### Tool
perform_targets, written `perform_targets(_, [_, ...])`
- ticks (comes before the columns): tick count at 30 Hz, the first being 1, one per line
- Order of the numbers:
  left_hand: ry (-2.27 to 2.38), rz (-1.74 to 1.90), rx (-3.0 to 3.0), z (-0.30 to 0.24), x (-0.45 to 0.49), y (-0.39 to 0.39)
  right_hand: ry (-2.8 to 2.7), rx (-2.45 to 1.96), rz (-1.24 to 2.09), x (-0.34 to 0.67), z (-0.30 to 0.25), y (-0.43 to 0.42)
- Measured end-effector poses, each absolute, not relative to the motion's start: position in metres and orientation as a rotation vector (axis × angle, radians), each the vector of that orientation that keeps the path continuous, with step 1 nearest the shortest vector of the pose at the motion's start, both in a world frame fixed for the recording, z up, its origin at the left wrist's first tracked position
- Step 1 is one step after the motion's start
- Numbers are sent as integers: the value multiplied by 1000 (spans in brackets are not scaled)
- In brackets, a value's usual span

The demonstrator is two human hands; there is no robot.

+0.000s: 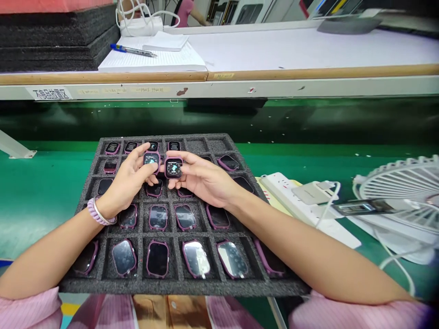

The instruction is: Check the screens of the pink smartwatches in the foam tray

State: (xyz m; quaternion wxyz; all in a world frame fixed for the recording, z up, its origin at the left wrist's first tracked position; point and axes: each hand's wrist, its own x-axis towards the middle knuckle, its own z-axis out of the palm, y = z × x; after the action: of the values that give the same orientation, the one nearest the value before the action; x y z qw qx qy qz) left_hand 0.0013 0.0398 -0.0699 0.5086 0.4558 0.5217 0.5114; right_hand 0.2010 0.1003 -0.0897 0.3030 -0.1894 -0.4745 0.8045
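1. Left hand [126, 180] pinches a watch [151, 158] between thumb and fingers — glossy, rounded rectangle, purple case.
2. Right hand [206, 180] pinches a second watch [173, 168], just beside it.
3. Both are above the tray [171, 287] — rough dark foam, boxy pockets.
4. Lit faces point toward the wearer; long axes run roughly away from the body.

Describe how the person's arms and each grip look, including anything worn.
Pink, finely striped sleeves end around the elbows. The ungloved left grip has a ridged lilac band and a smooth, pale bangle at the wrist; the right grip is ungloved too, with nothing visible worn at its wrist.
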Motion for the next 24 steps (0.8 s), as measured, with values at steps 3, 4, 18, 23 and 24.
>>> perform_targets(3, [1170, 1236, 950, -63, 3, 38, -1213, -532, 2112, 201, -91, 103])
perform_targets(4, [1152, 1236, 917, -62, 4, 37, -1208, -541, 2103, 201, -91, 103])
perform_targets(18, [1120, 1197, 950, -67, 5, 36, -1402, -561, 1932, 201, -89, 100])
perform_targets(23, [1127, 1185, 1004, -66, 7, 36, -1423, -544, 1917, 202, -88, 100])
perform_targets(24, [1131, 1186, 1012, -66, 7, 36, -1422, -540, 1915, 203, -88, 100])
